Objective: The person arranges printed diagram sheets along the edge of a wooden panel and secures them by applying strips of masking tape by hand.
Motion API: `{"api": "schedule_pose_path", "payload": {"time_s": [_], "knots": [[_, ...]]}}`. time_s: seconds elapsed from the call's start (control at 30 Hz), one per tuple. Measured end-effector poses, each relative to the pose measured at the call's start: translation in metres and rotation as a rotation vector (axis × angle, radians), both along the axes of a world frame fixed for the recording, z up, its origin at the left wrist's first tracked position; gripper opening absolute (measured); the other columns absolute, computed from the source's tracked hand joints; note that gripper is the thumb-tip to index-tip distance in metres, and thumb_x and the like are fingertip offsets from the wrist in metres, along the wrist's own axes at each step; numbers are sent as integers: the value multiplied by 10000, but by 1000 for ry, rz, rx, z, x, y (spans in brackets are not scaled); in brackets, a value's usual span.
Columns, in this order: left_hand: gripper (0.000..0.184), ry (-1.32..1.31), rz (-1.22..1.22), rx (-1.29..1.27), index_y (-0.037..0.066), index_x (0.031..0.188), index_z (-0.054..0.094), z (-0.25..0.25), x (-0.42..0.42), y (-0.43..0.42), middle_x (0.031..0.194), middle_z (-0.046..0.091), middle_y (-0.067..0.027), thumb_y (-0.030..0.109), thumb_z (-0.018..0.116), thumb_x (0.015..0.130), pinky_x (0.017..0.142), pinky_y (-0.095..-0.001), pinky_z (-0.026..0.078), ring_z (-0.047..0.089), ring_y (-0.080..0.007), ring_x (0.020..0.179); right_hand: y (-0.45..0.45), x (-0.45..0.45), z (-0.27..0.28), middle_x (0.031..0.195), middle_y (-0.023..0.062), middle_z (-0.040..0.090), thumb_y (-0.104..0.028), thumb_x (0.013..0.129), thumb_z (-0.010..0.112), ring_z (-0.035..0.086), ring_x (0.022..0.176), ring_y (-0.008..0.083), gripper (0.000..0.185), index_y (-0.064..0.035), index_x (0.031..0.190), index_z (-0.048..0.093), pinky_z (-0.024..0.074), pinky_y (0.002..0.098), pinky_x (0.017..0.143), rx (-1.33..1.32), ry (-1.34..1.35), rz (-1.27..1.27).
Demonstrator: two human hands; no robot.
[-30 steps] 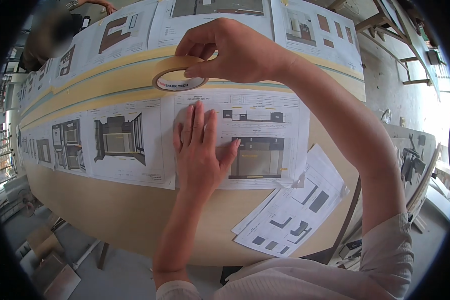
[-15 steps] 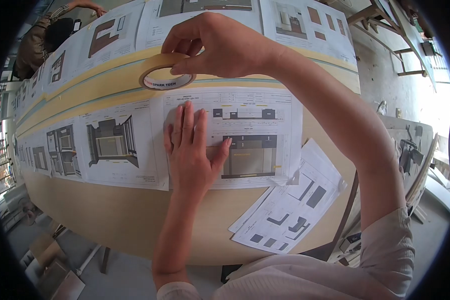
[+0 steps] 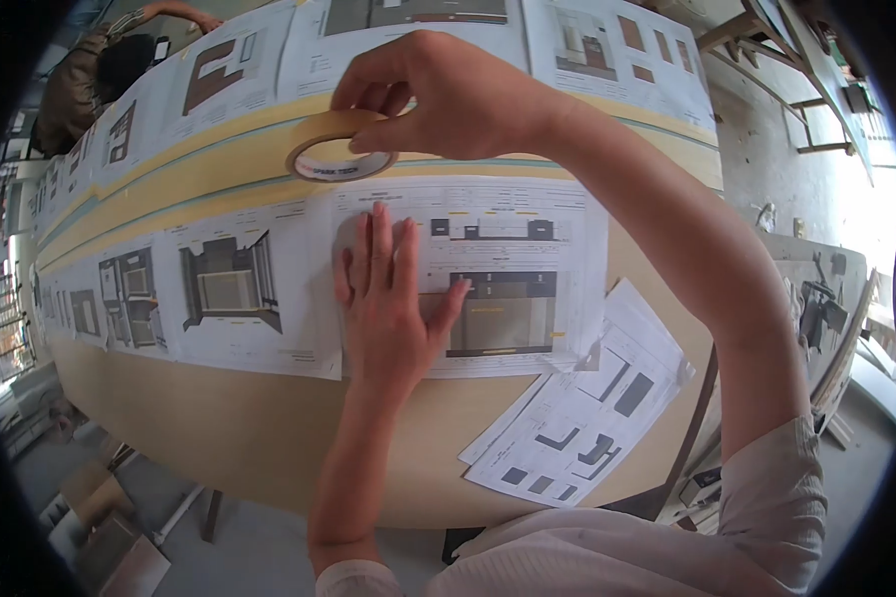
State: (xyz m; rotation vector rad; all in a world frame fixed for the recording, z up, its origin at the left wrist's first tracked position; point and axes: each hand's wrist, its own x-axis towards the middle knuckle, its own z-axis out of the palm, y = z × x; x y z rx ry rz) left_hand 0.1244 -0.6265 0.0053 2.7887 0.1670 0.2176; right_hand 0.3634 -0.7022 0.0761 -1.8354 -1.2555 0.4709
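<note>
- Sheets [image 3: 587, 428], loose and overlapping, lie aslant on the table [image 3: 408, 468], nearest the body.
- Left hand [image 3: 388, 318] presses flat, fingers slightly spread and thumb out, on a printed drawing [image 3: 582, 229].
- Beyond its fingertips, the tape roll [image 3: 340, 174] hangs tilted in the right hand [image 3: 458, 95], pinched at its right side: thumb tip at the ring's opening, bent fingers behind the rim. Whether its lower edge touches the surface, I cannot tell.
- Farther off, more drawings [image 3: 294, 60] and another person [image 3: 70, 99].
</note>
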Motion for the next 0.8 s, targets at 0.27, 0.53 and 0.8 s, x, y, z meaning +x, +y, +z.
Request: {"api": "schedule_pose_path", "payload": {"time_s": [0.27,0.53,0.8], "knots": [[854,-103,49,-54,-36,1553,383,11,1,-3,1649,357,-281,498,698,966,1208,-633,245,363,-443,1524,1,-3,3,1018,98,781,-107,920,795,756,937,183,272,2,1164,740,613,325,927,-34,51,8],[596,-289,268,52,-14,1382,515,6,19,33,1481,541,-246,279,752,920,1159,-583,352,488,-449,1413,1,-2,-3,991,139,789,-192,867,805,752,892,246,318,-17,1129,761,591,346,854,17,102,12],[670,-218,277,73,16,1458,488,-4,39,56,1569,495,-221,328,742,923,1226,-586,298,433,-372,1501,0,-4,0,1001,139,792,-198,866,810,751,889,241,317,-26,1128,764,590,341,849,-16,75,-43]]}}
